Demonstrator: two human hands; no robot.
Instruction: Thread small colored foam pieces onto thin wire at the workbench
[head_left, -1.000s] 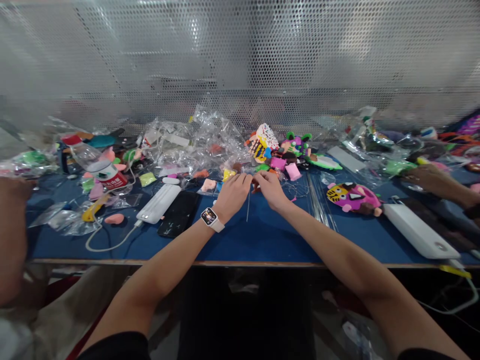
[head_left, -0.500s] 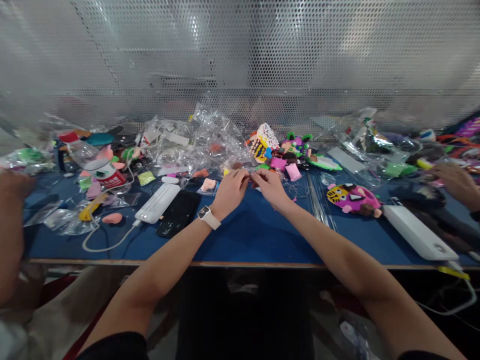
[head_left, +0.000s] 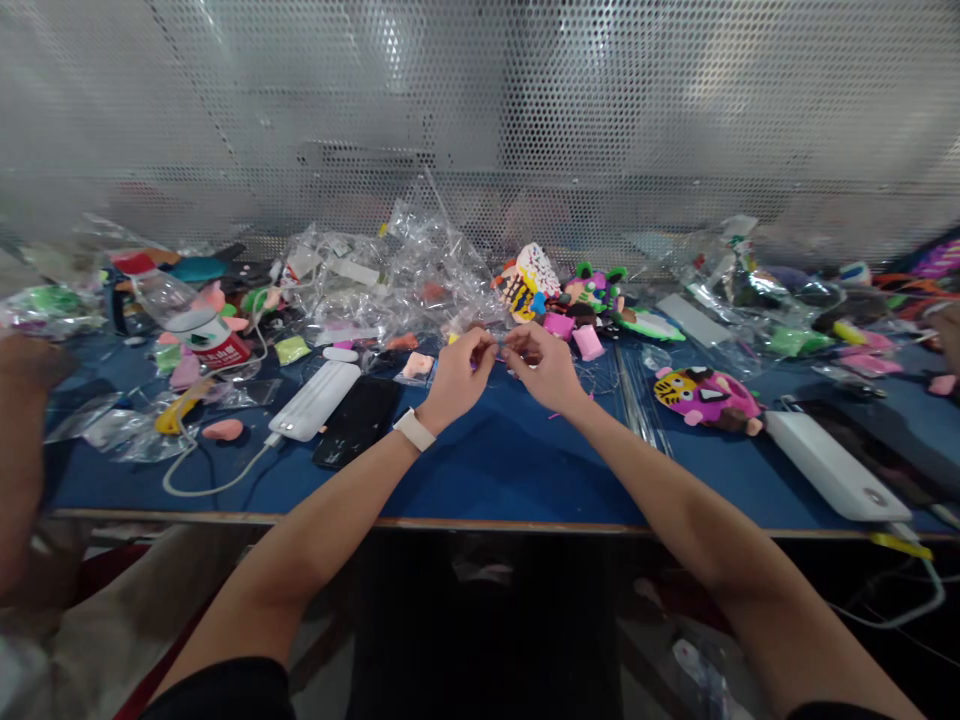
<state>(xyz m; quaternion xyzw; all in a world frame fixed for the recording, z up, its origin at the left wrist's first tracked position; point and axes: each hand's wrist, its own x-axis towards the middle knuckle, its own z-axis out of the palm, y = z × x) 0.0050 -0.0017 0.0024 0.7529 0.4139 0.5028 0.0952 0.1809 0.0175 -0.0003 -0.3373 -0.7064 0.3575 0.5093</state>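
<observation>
My left hand (head_left: 461, 380), with a white watch band (head_left: 414, 430) on its wrist, is closed in a pinch above the blue table. Facing it, my right hand (head_left: 546, 372) pinches too, fingertips almost touching the left ones. Whatever sits between the fingers is too small and hidden to make out. Just beyond the right hand lie pink clay pieces (head_left: 589, 343) and a yellow-and-black clay figure with a white speckled top (head_left: 531, 280). A peach clay lump (head_left: 418, 367) rests left of my left hand.
Left are a black phone (head_left: 356, 425), a white power bank (head_left: 315, 400) and a plastic bottle (head_left: 210, 340). Crumpled clear bags (head_left: 420, 270) line the metal mesh. Rightward lie a magenta clay figure (head_left: 705, 396) and another power bank (head_left: 836, 465). Other people's hands show at both sides.
Both my hands have turned, their thumbs and fingers arching further apart while the tips stay close together. The other person's hand at the right has drawn back towards the edge.
</observation>
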